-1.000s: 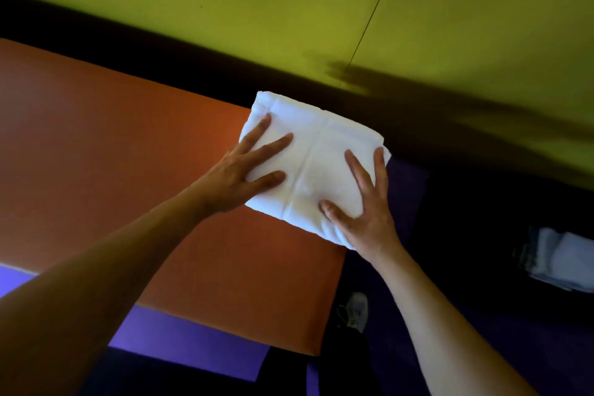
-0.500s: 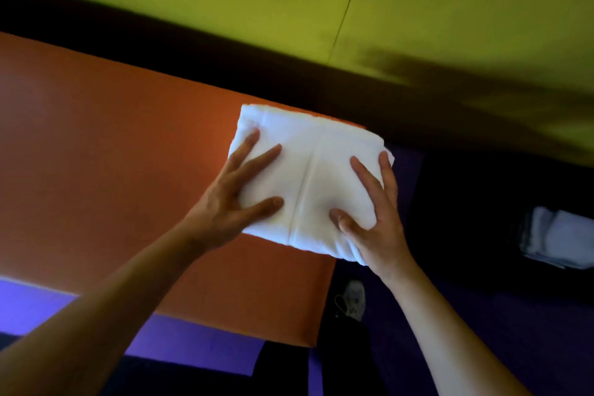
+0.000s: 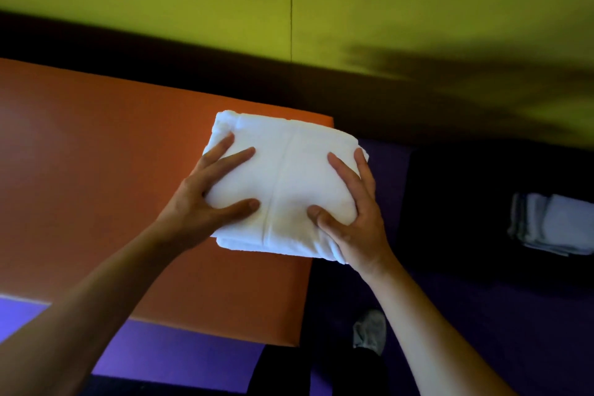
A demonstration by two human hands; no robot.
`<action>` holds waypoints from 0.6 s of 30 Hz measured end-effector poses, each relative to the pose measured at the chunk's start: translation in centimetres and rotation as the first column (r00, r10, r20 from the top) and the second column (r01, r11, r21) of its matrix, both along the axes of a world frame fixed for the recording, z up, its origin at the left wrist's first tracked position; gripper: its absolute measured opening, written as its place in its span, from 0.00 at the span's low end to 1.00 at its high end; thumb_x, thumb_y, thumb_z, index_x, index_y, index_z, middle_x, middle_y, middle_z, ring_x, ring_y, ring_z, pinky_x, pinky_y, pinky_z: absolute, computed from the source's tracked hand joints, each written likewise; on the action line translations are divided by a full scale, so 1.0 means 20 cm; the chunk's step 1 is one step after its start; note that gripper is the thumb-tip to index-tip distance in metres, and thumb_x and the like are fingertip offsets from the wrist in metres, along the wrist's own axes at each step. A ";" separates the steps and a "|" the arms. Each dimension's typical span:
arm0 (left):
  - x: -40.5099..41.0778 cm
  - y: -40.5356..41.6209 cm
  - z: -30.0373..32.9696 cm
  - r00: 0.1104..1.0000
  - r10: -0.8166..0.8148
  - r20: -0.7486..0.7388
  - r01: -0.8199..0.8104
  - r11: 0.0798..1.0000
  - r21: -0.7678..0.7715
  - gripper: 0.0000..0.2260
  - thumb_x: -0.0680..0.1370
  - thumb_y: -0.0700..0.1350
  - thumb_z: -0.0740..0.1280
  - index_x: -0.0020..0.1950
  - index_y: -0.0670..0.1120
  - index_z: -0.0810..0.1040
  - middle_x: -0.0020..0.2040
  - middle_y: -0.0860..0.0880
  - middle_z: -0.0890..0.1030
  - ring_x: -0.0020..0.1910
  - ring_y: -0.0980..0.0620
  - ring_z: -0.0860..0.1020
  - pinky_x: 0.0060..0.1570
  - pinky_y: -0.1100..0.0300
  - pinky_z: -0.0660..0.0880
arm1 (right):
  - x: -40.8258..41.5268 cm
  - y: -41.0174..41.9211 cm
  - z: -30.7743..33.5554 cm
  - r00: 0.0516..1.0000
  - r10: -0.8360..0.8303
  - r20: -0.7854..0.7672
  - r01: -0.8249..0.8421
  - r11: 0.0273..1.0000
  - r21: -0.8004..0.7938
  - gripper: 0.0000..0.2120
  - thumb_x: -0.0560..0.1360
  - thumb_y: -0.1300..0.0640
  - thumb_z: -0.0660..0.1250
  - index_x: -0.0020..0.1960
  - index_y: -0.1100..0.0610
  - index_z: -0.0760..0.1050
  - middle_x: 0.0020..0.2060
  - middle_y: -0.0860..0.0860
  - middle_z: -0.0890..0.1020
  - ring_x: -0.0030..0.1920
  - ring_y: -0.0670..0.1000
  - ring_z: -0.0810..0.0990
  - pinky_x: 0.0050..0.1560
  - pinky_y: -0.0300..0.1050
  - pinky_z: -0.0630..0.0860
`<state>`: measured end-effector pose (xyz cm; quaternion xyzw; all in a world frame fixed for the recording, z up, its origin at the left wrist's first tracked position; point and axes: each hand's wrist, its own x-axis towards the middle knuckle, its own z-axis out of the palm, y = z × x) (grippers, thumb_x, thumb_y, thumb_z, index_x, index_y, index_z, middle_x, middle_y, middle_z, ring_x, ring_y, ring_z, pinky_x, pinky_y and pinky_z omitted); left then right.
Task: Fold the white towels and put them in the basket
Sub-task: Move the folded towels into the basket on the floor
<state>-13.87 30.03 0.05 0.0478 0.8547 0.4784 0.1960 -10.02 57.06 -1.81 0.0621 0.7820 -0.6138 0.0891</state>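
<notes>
Head view, item in hand: folded white towel (image 3: 289, 190), a thick squared bundle, at the right end of the orange bench (image 3: 96, 170), its right part overhanging the edge.
Left hand (image 3: 205, 202): mine, clamped on the towel's left side, fingers spread on top, thumb on the near face.
Right hand (image 3: 350, 219): mine, clamped on the right side, thumb pressed into the top, fingers wrapped round the outer edge.
Step, as I judge it: carrying the finished fold to the basket.
Doing it well: keep both sides squeezed evenly and the bundle level, so the layers do not slide or the centre seam open.
Basket (image 3: 482, 190): the dark shape on the floor to my right; I cannot make out its rim. Folded towels (image 3: 553, 225) already lie there.
Edges: bench corner just under the bundle; lift clear before swinging right.
Open room: purple floor (image 3: 482, 331) between bench and basket; my shoe (image 3: 369, 331) stands near the path.
</notes>
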 end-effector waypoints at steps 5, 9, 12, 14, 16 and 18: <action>0.11 0.27 0.12 0.999 -0.047 -0.018 0.047 0.999 -0.002 0.30 0.72 0.60 0.75 0.72 0.68 0.70 0.79 0.69 0.55 0.76 0.70 0.55 0.66 0.55 0.67 | 0.15 0.27 0.09 1.000 -0.027 -0.012 0.027 0.999 -0.020 0.35 0.68 0.42 0.76 0.73 0.39 0.69 0.79 0.38 0.53 0.78 0.38 0.53 0.70 0.32 0.64; 0.20 0.52 0.22 0.998 -0.067 -0.009 0.067 0.997 0.049 0.30 0.73 0.57 0.76 0.73 0.67 0.70 0.79 0.68 0.55 0.77 0.68 0.55 0.65 0.57 0.67 | 0.25 0.51 0.19 0.999 -0.039 -0.025 0.039 0.999 0.005 0.35 0.68 0.43 0.77 0.73 0.40 0.69 0.79 0.39 0.55 0.78 0.40 0.54 0.74 0.43 0.64; 0.32 0.76 0.27 0.999 -0.044 0.012 0.043 0.996 0.072 0.30 0.72 0.54 0.76 0.72 0.67 0.71 0.78 0.69 0.57 0.76 0.69 0.56 0.65 0.58 0.67 | 0.35 0.75 0.25 0.999 -0.031 -0.028 0.031 1.000 0.000 0.35 0.69 0.46 0.79 0.73 0.41 0.70 0.79 0.39 0.55 0.78 0.39 0.54 0.74 0.38 0.64; 0.41 0.95 0.31 0.999 -0.032 -0.006 0.032 0.996 0.084 0.30 0.71 0.54 0.76 0.71 0.67 0.72 0.78 0.69 0.58 0.76 0.68 0.57 0.65 0.58 0.67 | 0.43 0.94 0.29 0.998 -0.023 -0.052 0.023 1.000 0.006 0.35 0.68 0.43 0.78 0.73 0.40 0.70 0.79 0.38 0.55 0.78 0.38 0.54 0.71 0.31 0.62; 0.50 1.15 0.34 0.999 -0.036 -0.005 0.036 0.994 0.103 0.30 0.70 0.54 0.76 0.71 0.67 0.73 0.78 0.69 0.58 0.76 0.68 0.57 0.65 0.59 0.67 | 0.53 1.14 0.33 0.998 -0.026 -0.050 0.027 0.999 0.025 0.35 0.67 0.42 0.76 0.72 0.39 0.69 0.79 0.38 0.55 0.78 0.38 0.54 0.70 0.27 0.61; 0.58 1.37 0.36 0.999 -0.044 -0.016 0.046 0.992 0.115 0.30 0.70 0.54 0.77 0.70 0.67 0.73 0.78 0.68 0.58 0.77 0.67 0.56 0.66 0.61 0.65 | 0.63 1.36 0.36 0.997 -0.035 -0.064 0.036 0.999 0.019 0.35 0.67 0.42 0.76 0.72 0.38 0.69 0.79 0.38 0.54 0.77 0.37 0.54 0.68 0.25 0.61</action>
